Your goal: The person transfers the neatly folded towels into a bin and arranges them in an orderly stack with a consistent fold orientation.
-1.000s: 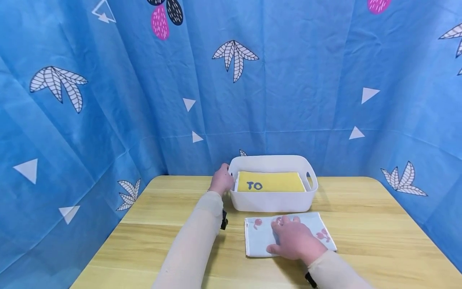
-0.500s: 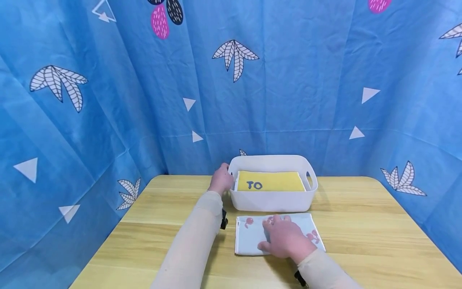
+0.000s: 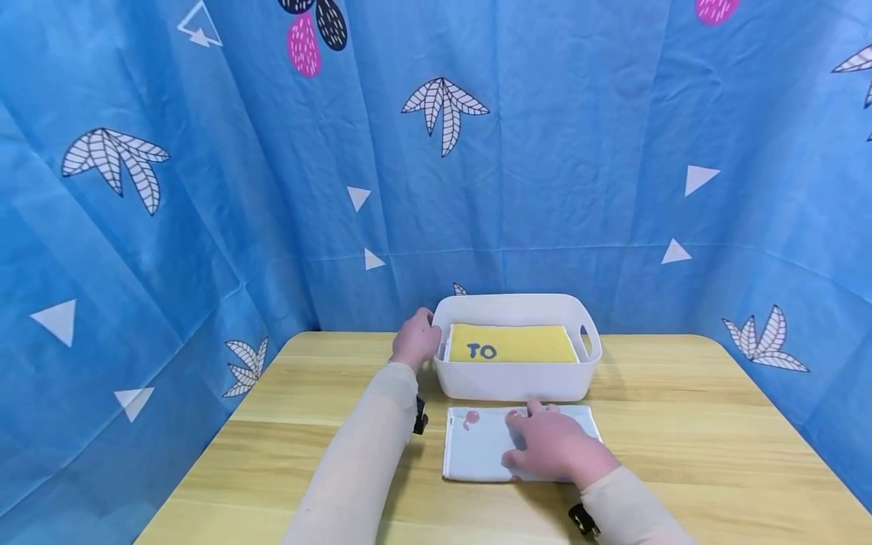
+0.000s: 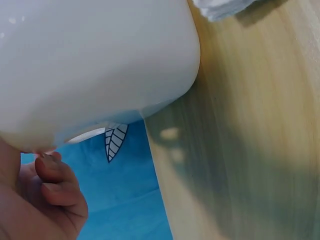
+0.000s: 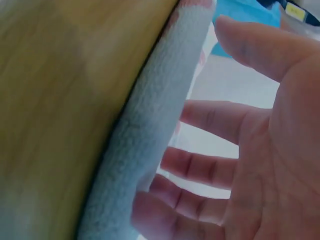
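Towel (image 3: 480, 453), pale and folded with pink marks, lay flat on the worktop (image 3: 681, 454) just in front of the white basket (image 3: 515, 382). Right hand (image 3: 555, 448) rested on it, fingers spread and relaxed, no grip taken. Left hand (image 3: 416, 342) curled round the basket's left rim, steadying it; a yellow cloth (image 3: 511, 343) lay inside. Risk: pressed only from above, the fold could slide or open out when lifted.

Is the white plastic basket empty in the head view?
No, the white plastic basket holds a folded yellow towel with dark letters on it.
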Available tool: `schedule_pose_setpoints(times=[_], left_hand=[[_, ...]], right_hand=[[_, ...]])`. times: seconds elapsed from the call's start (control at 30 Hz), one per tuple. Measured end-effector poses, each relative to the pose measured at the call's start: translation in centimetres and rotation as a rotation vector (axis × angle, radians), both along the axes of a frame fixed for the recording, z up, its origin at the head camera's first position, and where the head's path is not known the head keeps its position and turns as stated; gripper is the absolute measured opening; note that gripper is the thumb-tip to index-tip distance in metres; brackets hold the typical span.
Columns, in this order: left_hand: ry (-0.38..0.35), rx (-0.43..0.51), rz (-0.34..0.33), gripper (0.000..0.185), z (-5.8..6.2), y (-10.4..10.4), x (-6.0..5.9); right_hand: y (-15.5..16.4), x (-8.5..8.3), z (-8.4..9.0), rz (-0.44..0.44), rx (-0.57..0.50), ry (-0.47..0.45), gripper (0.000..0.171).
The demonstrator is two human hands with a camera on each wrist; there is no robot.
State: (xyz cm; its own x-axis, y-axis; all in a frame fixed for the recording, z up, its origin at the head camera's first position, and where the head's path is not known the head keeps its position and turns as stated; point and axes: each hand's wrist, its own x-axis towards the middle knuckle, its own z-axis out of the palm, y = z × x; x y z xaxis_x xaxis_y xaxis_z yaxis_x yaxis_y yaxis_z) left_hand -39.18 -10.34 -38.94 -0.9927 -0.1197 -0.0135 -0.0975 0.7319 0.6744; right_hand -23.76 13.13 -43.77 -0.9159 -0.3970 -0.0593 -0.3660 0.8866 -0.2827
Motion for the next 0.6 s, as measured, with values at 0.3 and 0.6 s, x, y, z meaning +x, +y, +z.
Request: schedule_pose_setpoints(times=[0.3, 0.6], left_hand=[[0.081, -0.067, -0.044, 0.044, -0.1, -1.2, 1.1], [0.137, -0.086, -0.116, 0.052, -0.6, -1.8, 5.3]], right_hand=[[2.6, -1.5, 1.0, 0.110, -0.165, -0.034, 0.028], [7.2, -2.0, 2.0, -0.052, -0.281, -0.187, 0.021]])
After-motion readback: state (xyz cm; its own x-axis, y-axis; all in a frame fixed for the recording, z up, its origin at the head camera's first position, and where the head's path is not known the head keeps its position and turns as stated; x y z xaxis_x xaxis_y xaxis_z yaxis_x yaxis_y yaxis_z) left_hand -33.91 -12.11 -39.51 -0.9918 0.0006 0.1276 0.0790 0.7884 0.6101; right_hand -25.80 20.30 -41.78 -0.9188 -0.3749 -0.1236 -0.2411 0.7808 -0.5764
